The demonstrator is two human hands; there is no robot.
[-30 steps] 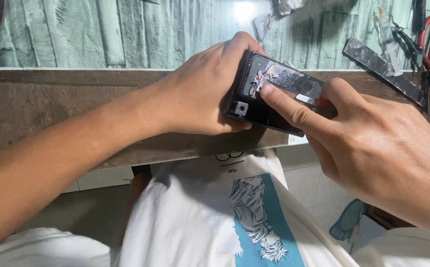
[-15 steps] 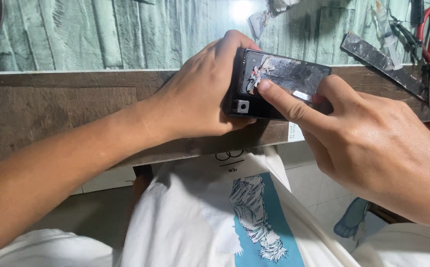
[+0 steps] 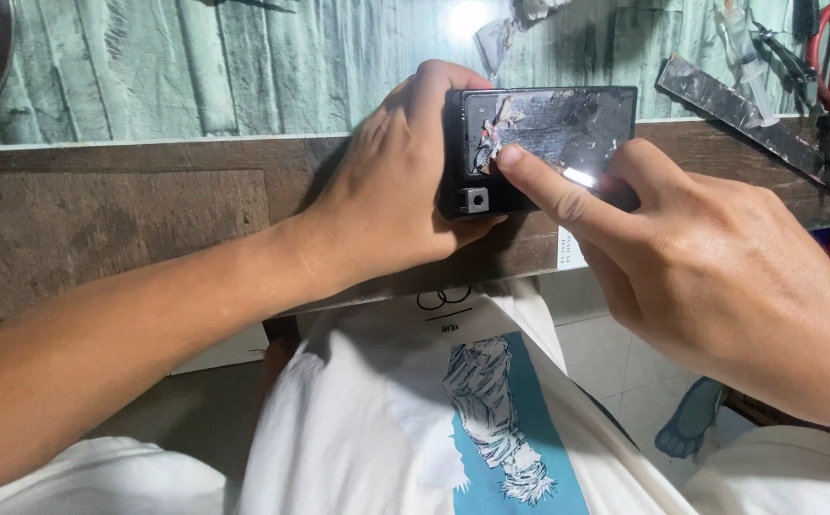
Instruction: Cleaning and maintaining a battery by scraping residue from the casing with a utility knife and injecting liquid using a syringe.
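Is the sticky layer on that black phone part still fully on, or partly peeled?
Partly peeled: torn scraps curl up from the phone part at the right hand fingertip.

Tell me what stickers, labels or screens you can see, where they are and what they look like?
Torn sticker remains: on the dark glossy phone that the left hand grips; ragged, white-grey scraps, with the right hand fingertip on them.
Paper label: on the wooden desk edge below the phone; small, white, mostly hidden.
Shirt print: on the white shirt; a blue rectangle with a white drawing.
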